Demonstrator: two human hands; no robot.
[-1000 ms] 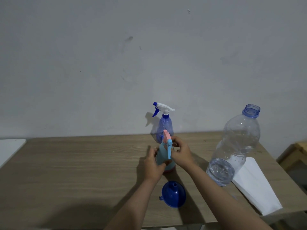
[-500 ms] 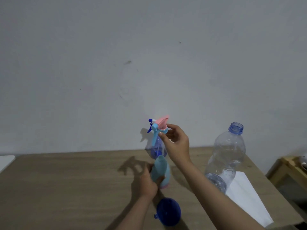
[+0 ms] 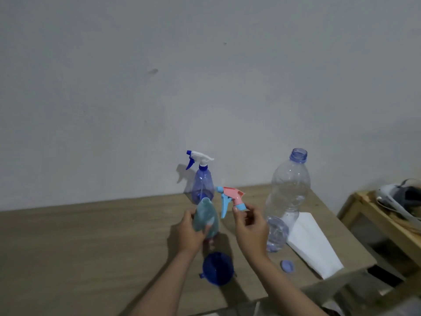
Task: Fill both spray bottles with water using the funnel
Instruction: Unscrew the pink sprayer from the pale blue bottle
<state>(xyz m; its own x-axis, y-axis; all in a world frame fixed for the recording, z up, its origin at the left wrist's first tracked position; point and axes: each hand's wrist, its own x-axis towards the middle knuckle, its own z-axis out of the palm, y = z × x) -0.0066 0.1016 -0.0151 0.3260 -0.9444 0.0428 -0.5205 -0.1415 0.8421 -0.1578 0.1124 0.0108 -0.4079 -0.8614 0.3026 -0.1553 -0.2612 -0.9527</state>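
Observation:
My left hand (image 3: 190,234) grips a light teal spray bottle (image 3: 206,218) standing on the wooden table (image 3: 91,236); its neck is uncapped. My right hand (image 3: 249,226) holds the pink and light-blue trigger head (image 3: 230,198) just right of that bottle, off it. A blue spray bottle (image 3: 202,187) with a white and blue trigger stands behind, by the wall. A blue funnel (image 3: 217,267) lies mouth-down on the table in front of my hands. A large clear water bottle (image 3: 288,197), uncapped, stands to the right.
A small blue cap (image 3: 287,266) lies near the water bottle's base. A folded white paper (image 3: 313,244) lies at the table's right end. A low wooden stand (image 3: 387,220) with clutter is further right. A plain wall rises behind the table.
My right hand has unscrewed the trigger head, lifted it off the teal bottle, then lowered it to the bottle's right. My left hand kept hold of the bottle.

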